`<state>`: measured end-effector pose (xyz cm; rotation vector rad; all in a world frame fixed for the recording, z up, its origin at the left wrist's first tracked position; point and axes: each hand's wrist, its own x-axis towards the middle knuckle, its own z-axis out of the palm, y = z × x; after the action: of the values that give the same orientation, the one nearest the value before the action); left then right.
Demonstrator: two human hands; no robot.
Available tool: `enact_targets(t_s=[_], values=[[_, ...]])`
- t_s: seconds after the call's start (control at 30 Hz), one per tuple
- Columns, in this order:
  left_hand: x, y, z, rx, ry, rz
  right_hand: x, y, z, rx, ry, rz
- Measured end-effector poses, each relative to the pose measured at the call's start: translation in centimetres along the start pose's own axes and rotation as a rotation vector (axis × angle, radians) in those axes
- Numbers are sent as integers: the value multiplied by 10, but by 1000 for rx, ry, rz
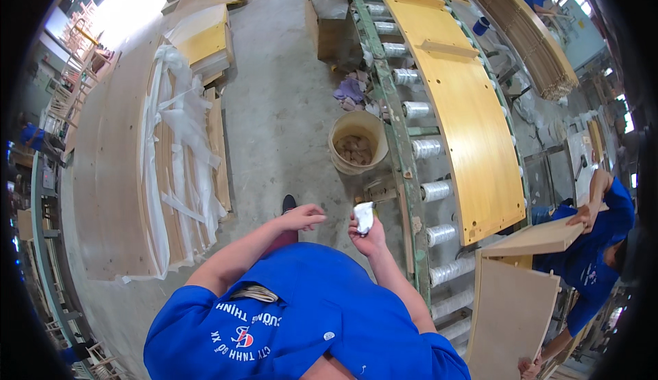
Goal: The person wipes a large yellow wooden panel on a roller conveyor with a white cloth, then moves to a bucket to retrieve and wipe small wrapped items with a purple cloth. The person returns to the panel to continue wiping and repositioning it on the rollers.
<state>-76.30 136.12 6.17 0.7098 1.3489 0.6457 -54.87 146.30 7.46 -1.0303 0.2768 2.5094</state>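
Observation:
My right hand is closed around a small crumpled white thing, perhaps a rag or a packet; I cannot make out which. It is held in front of my body, left of the roller conveyor. My left hand hangs over the floor with its fingers apart and slightly bent, holding nothing. On the rollers lies a long yellow-varnished wooden panel with small holes and a raised crosspiece. Beyond my right hand a pale bucket stands on the floor, with brownish pieces inside.
Large wooden panels are stacked at left, partly under plastic film. At lower right a co-worker in blue holds a pale wooden frame against the conveyor. Purple rags lie beyond the bucket, near a brown box.

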Motion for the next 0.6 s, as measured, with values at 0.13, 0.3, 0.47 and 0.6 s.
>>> enact_targets(t_s=[0.13, 0.3, 0.47, 0.6], values=[[24, 49, -23, 2, -47, 162, 58, 20, 40, -269, -31, 2], [38, 75, -88, 16, 88, 95, 113, 39, 103, -421, 125, -165], [72, 85, -123, -328, 115, 66, 143, 36, 138, -485, 10, -291], [114, 91, -130, -586, -17, 6, 139, 12, 144, -674, 184, -441]])
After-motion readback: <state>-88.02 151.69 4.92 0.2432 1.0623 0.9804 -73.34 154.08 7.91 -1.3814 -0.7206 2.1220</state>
